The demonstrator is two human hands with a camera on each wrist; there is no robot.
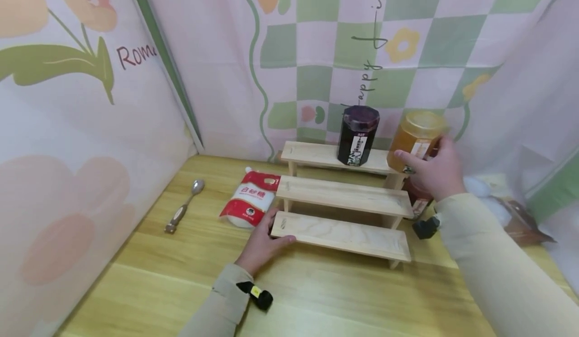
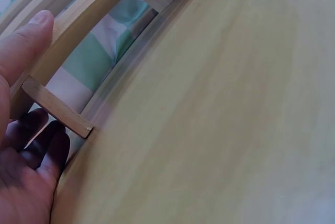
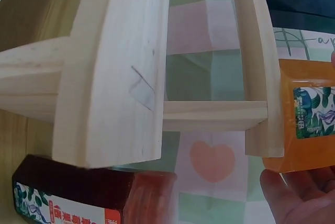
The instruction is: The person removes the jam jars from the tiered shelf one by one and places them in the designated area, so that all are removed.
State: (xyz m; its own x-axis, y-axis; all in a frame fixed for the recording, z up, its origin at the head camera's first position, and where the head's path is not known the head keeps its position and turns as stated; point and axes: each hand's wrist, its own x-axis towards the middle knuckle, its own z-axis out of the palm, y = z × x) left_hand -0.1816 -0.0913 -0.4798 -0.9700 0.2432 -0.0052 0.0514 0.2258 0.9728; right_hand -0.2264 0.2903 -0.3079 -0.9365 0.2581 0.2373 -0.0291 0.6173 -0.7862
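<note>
A three-step wooden rack (image 1: 339,231) stands on the table. My left hand (image 1: 264,244) grips the left end of its lowest step, thumb along the front edge and fingers around the end. In the left wrist view the thumb (image 2: 31,41) lies against the wood. At the right end of the top step, my right hand (image 1: 439,169) holds a jar of orange-yellow jam (image 1: 404,141) from its right side. The jar's base is right at the step's end in the right wrist view. A dark purple jar (image 1: 357,136) sits upright on the same step, to the left.
A dark red jar (image 3: 73,192) stands beside the rack's right end, partly hidden by my right hand in the head view. Left of the rack lie a red-and-white sugar bag (image 1: 251,199) and a spoon (image 1: 184,206). Bagged items (image 1: 502,209) lie at the right. Patterned curtains hang behind.
</note>
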